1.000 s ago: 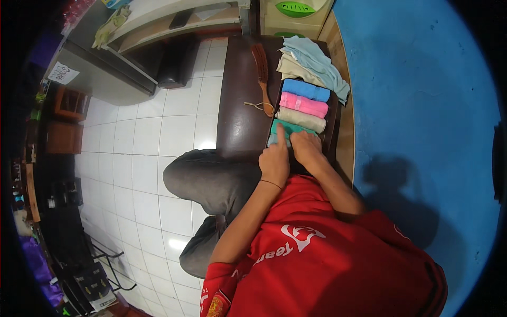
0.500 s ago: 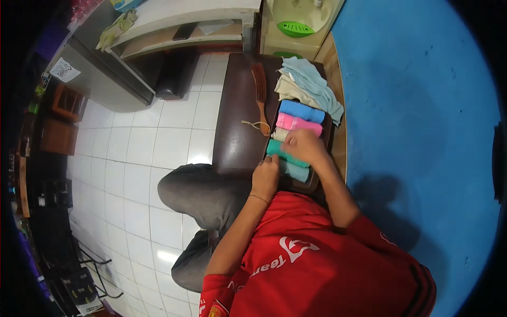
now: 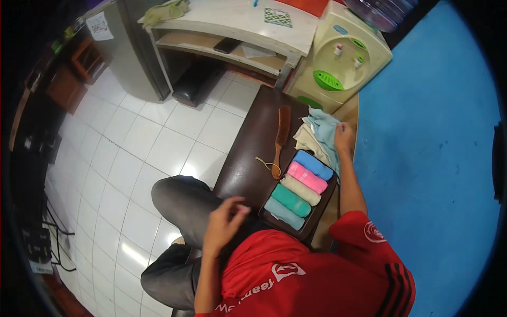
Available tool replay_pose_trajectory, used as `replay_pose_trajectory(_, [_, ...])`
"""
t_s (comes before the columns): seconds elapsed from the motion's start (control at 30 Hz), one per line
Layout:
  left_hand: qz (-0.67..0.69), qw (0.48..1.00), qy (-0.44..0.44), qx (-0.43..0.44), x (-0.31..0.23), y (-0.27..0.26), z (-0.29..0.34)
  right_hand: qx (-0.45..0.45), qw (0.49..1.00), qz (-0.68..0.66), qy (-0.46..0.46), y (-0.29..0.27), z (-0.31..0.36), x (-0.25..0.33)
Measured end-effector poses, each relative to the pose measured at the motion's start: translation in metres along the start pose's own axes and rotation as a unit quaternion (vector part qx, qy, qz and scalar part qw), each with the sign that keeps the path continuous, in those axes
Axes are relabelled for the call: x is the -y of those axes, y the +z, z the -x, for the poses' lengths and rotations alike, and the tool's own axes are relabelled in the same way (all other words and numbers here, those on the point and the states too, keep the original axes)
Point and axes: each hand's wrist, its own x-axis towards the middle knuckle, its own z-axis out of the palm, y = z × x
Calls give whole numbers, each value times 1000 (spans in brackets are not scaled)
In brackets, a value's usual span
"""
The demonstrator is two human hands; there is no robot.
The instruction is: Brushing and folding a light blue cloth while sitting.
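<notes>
side by side in a dark tray (image 3: 319,210), from the near end, lie a grey-blue roll (image 3: 284,213), a green roll (image 3: 291,200), a cream roll (image 3: 300,190), a pink roll (image 3: 307,177) and a blue roll (image 3: 313,165) of cloth. the left hand (image 3: 225,221) hangs half open over dark trousers (image 3: 182,198), while the right hand (image 3: 344,138), well apart, is clamped on a loose light blue cloth (image 3: 326,132) overlapping a cream cloth (image 3: 307,138) just past the tray. a wooden brush (image 3: 284,124) lies beside them on the brown tabletop (image 3: 243,164), with a water dispenser (image 3: 317,53) beyond
</notes>
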Motion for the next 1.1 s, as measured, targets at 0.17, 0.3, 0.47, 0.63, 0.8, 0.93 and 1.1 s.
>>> replay_pose_trajectory(0.17, [46, 964, -85, -249, 9, -64, 51, -88, 988, -85, -96, -68, -20, 133])
replay_pose_trajectory(0.3, [52, 952, -69, -294, -10, -78, 56, 88, 890, -446, -7, -88, -37, 172])
replay_pose_trajectory(0.47, [37, 952, 52, -300, -37, -65, 49, 339, 617, -699, 128, -77, 49, 291])
replay_pose_trajectory(0.63, [159, 933, 157, -281, -46, -56, 36, 568, 456, -666, 160, -48, 155, 352])
replay_pose_trajectory(0.8, [157, 884, 57, -436, -28, -75, 91, 596, 546, -588, 3, -10, 232, 397])
replay_pose_trajectory(0.93, [237, 793, 81, -555, -6, -100, 137, 601, 551, -573, 86, 39, 243, 416])
replay_pose_trajectory(1.1, [455, 642, 127, -603, 18, -117, 174, 729, 524, -416, 145, 35, 337, 410])
